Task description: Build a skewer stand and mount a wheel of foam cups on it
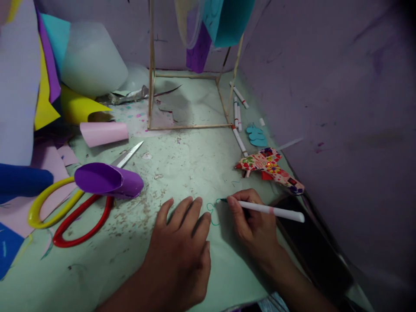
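In my right hand (pixel 255 219) is a white felt-tip marker (pixel 273 210), its dark green tip touching the pale green tabletop (pixel 182 164). A curly green line drawing (pixel 212 213) sits on that surface just left of the tip. My left hand (pixel 185 234) lies palm down with fingers spread, close to the drawing's left side. A floral-patterned glue gun (pixel 269 167) rests beyond my right hand. Scissors (pixel 82 219) with one yellow and one red handle lie to the left, partly hidden under a rolled purple paper tube (pixel 108 180).
A thin wooden stick frame (pixel 190 127) stands at the back, with turquoise (pixel 227 21) and purple paper (pixel 199 50) pieces hanging in it. Several markers (pixel 239 141) and turquoise paper cutouts (pixel 256 135) lie right of it. Coloured sheets (pixel 19 78) crowd the left; a black flat object (pixel 315 247) borders the right wall.
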{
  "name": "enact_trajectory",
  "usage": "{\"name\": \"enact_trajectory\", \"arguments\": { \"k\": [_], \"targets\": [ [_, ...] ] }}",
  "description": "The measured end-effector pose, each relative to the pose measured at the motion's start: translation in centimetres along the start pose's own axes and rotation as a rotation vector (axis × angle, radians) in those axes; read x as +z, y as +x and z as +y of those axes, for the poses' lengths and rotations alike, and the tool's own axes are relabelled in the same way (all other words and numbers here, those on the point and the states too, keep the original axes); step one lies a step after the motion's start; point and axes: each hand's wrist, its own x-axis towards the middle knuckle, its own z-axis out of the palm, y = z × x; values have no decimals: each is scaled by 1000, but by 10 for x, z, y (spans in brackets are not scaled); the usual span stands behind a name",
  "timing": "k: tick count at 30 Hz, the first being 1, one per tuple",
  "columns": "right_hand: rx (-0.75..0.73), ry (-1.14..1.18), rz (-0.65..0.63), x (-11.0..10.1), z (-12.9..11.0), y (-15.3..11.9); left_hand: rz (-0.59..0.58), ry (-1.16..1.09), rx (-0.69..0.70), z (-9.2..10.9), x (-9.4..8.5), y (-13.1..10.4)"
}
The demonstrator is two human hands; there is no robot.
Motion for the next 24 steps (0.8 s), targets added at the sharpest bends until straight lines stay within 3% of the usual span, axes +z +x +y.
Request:
{"name": "enact_trajectory", "arguments": {
  "k": [14,24],
  "targets": [
    [-56,-53,36,-2,0,-1,-4,13,3,1,0,0],
    [-73,-81,-30,-4,3,-2,-3,27,9,1,-1,1]
  ]
}}
